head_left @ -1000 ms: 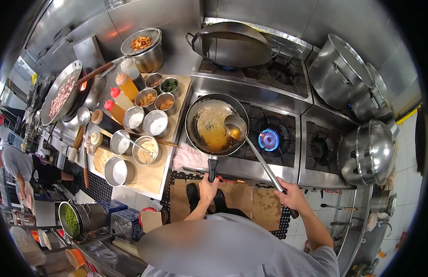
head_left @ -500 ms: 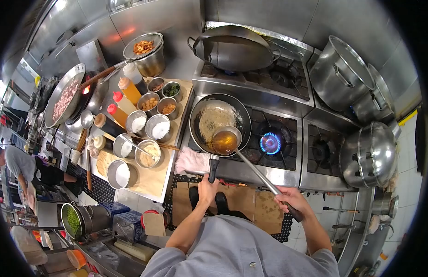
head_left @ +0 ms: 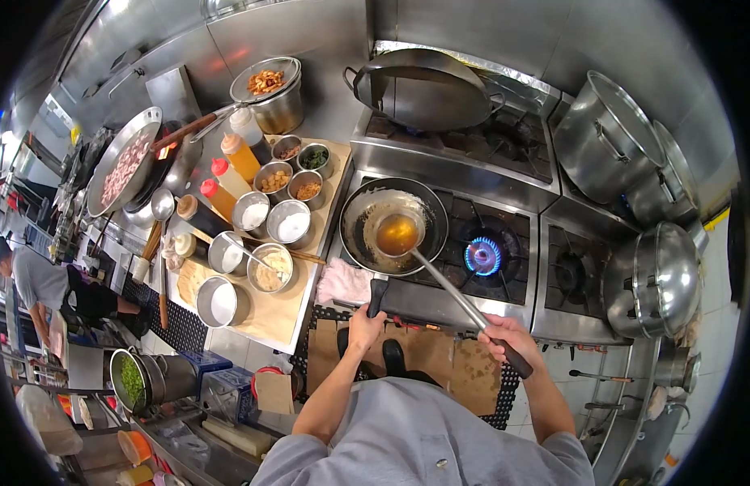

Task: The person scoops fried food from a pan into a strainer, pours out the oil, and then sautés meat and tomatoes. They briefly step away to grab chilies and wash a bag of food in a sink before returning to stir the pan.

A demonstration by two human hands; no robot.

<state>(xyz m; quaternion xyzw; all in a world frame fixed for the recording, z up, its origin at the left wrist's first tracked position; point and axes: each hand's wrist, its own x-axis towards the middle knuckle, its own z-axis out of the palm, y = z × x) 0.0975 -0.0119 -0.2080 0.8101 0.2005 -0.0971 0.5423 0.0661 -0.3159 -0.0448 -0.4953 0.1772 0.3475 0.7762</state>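
My left hand (head_left: 364, 327) is closed round the black handle of a dark wok (head_left: 436, 212). Brownish residue coats the wok's inside. In my right hand (head_left: 504, 336) is the long handle of a metal ladle (head_left: 446, 279); its bowl sits inside the wok, holding amber liquid (head_left: 397, 235). A pink-white cloth (head_left: 345, 281) lies at the stove's edge, beside the wok handle. To the right of the wok, a gas burner (head_left: 482, 256) burns with a blue flame.
At left, a tray (head_left: 292, 332) carries several metal cups and squeeze bottles (head_left: 240, 157). A large pan (head_left: 423, 89) rests on the back stove. Tall pots (head_left: 605, 138) and a shiny metal bowl (head_left: 652, 279) stand at right. Another person (head_left: 47, 283) bends over at far left.
The ladle bowl has moved up toward the middle of the wok, its liquid still inside. The whole view has shifted slightly. My left hand keeps its grip on the wok handle.
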